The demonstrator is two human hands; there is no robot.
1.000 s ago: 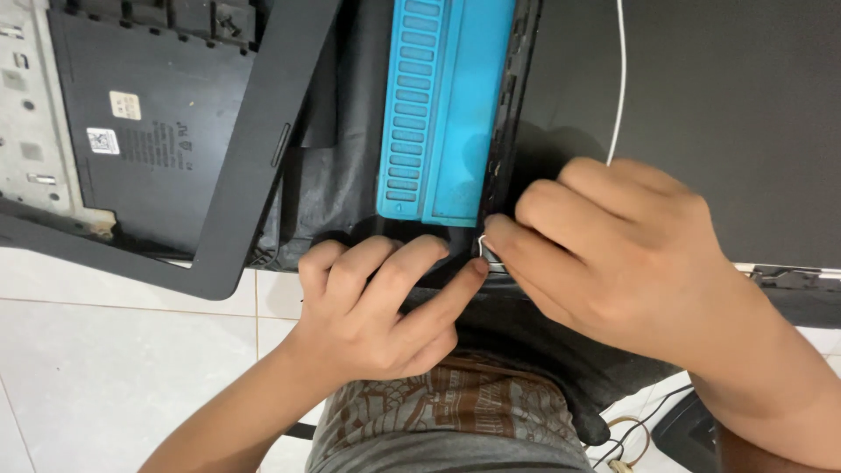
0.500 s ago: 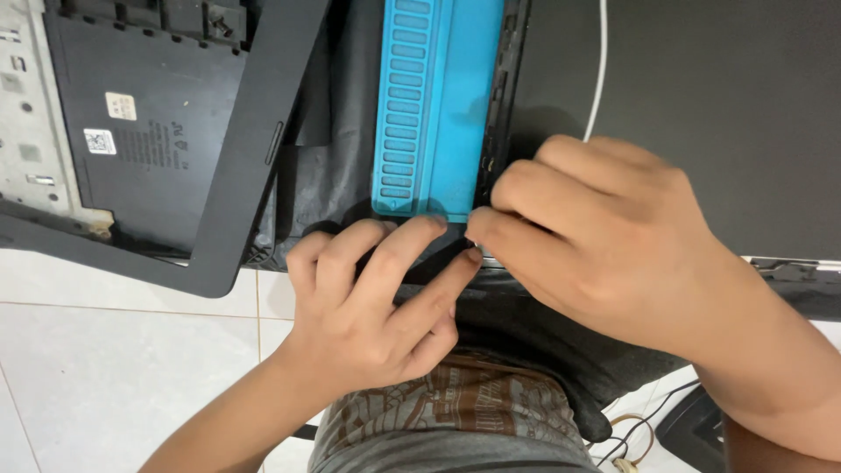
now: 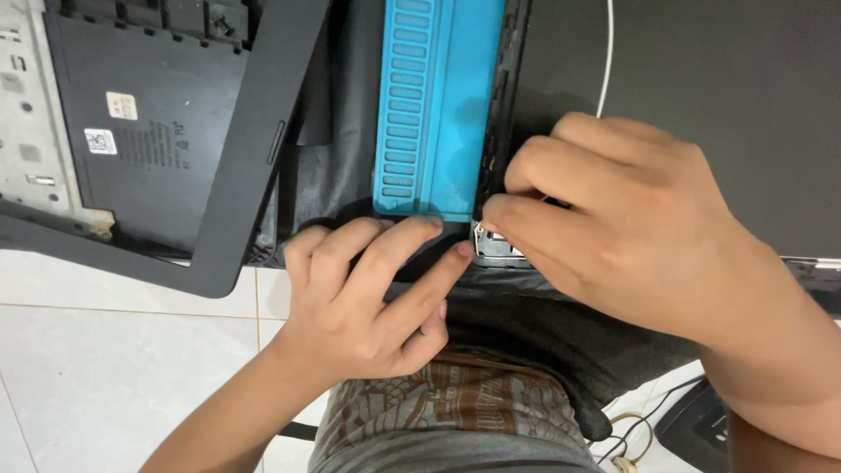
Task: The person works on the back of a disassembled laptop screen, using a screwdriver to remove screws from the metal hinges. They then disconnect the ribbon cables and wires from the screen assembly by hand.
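Two hands: both meet at the near end of a blue ribbed tray [image 3: 438, 105], over a small silvery metal part [image 3: 495, 245] set in a dark device.
Right grip: the right hand [image 3: 613, 219] is curled narrow, its fingertips [image 3: 495, 210] pinched together right at the silvery part; whether they hold anything between them I cannot tell, since the knuckles hide it.
Left grip: the left hand [image 3: 368, 289] lies half closed and holds nothing that shows; its fingertips [image 3: 462, 250] press flat on the dark surface, one just beside the silvery part, the others against the near edge of the blue tray.
Silvery part: sits at the near right corner of the blue tray, between the two hands, mostly covered by the right hand's fingers.
Blue tray: long, narrow, with a column of slots down its left half; it lies on a dark cloth [image 3: 342, 158] and runs away from the person, out of the far edge of the view.
Black panel [image 3: 701, 114]: large, flat and dark, right of the tray, under the right hand; a thin white cable [image 3: 604, 61] crosses it near the tray.
Black frame [image 3: 254, 166]: left of the cloth, tilted, bordering a black plastic cover [image 3: 149, 131] with two small stickers; grey metal [image 3: 26, 131] shows at the far left.
Floor [image 3: 105, 368]: pale tiles, below the frame.
Person's lap: a brown patterned shirt [image 3: 455, 403] and the dark cloth drape under the hands.
Lower right corner: thin wires [image 3: 631, 438] beside a dark object, too little of it seen to tell.
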